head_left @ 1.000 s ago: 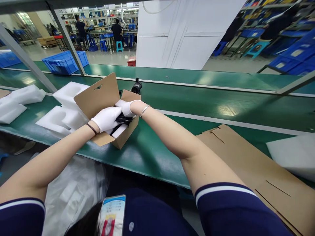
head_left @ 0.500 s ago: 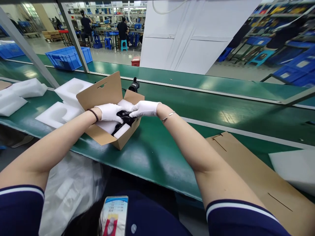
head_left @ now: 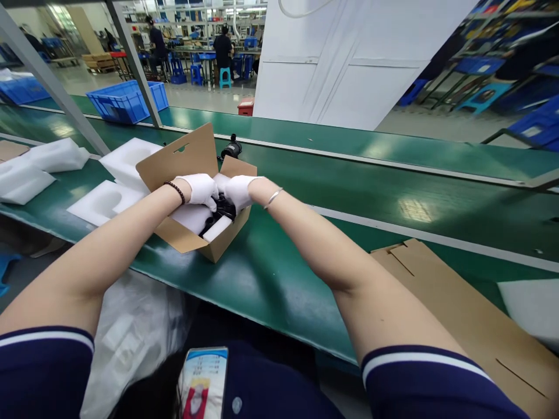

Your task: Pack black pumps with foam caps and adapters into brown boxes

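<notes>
An open cardboard box stands on the green bench, its flaps raised or folded out. Inside are white foam and a shiny black object, perhaps a coiled cable or a device; its kind is unclear. My left hand, in a white glove, reaches in from the left with its fingers curled at the black object's edge. From the right comes my gloved right hand, bent down into the box beside the same object; its fingertips are hidden. Both hands are close together.
Behind the box stands a black cylindrical device. White foam pieces lie to the left, and a flat cardboard piece lies to the right. A blue crate sits beyond, near a metal post.
My right hand has turned downward and gone deeper into the box. My left hand has shifted slightly right and up, its fingers more curled. The black object sits lower between them.
</notes>
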`<state>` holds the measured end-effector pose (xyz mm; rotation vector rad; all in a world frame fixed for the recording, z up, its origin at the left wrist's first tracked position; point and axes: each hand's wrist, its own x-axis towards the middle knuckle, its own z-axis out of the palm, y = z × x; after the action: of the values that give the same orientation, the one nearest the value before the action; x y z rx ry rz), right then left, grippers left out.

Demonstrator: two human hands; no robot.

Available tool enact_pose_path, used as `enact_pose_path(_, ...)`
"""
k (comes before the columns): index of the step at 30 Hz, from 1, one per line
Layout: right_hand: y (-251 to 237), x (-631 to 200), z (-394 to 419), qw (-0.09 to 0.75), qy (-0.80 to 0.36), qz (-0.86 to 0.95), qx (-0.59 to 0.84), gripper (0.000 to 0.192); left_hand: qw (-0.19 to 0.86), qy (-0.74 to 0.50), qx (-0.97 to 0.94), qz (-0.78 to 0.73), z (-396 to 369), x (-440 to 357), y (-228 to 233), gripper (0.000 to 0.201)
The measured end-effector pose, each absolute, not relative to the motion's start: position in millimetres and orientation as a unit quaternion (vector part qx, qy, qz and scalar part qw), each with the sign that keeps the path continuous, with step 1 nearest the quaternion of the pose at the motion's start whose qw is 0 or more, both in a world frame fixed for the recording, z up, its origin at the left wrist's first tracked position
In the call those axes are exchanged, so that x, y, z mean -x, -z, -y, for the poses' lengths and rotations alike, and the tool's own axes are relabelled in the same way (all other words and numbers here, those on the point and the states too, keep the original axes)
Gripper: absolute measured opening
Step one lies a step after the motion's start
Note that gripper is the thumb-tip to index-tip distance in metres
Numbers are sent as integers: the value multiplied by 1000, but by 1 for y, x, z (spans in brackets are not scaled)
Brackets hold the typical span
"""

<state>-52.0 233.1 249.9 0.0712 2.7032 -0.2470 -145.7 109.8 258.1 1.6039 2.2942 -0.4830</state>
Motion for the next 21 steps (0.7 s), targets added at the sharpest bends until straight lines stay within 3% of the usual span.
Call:
enact_pose_path(3, -257, 45, -250, 266, 202, -942, -23, 59, 164, 129, -570, -795, -105, 156, -251, 42)
enact_pose_path(7, -246, 44, -245, 208, 153, -965, -42, 75, 151, 110, -598, -779, -91, 154, -249, 40)
enact_pose_path(11, -232, 38, -237, 137, 177, -974, -25, 79, 66, 193, -586, -784, -83, 143, -260, 49)
enact_pose_path(16, -237, 25, -241, 160, 257, -953, -30, 94, 82, 252, -545, -795, -105, 139, -264, 37)
enact_pose_path(21, -248, 33, -236, 256, 165, -951, -59, 74, 90, 220, -532, -813, -121, 147, -256, 33)
